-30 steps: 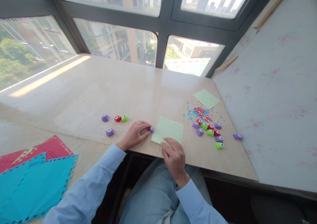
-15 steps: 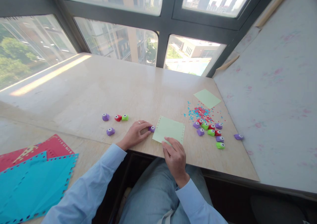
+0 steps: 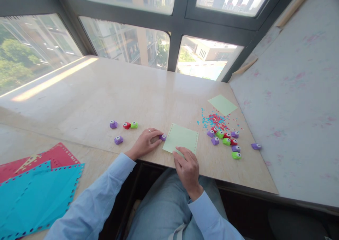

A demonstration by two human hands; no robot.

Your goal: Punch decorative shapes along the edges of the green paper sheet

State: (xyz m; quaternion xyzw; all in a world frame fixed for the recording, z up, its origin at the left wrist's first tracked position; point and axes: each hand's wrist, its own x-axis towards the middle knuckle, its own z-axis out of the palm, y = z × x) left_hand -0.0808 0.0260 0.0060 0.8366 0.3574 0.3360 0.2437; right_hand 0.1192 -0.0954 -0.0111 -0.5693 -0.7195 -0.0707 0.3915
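A light green sheet of paper (image 3: 182,136) lies near the table's front edge, with small holes along its left and right sides. At the sheet's left edge sits a purple craft punch (image 3: 162,137). My left hand (image 3: 145,142) grips this punch between thumb and fingers. My right hand (image 3: 187,167) is at the sheet's lower edge, fingertips on top of the paper, holding it; the thumb side is partly hidden. To the left are two purple punches (image 3: 118,140), a red punch (image 3: 126,126) and a green punch (image 3: 134,125).
Several punches in purple, red and green (image 3: 226,141) stand on the right, with another purple punch (image 3: 256,146) by the wall. Behind them lie red and blue paper bits (image 3: 215,120) and a second green sheet (image 3: 222,105). Punched blue paper (image 3: 53,194) and red paper (image 3: 62,155) lie at left.
The view has shifted very slightly. Both hands, the punch and the green sheet keep the same positions relative to each other.
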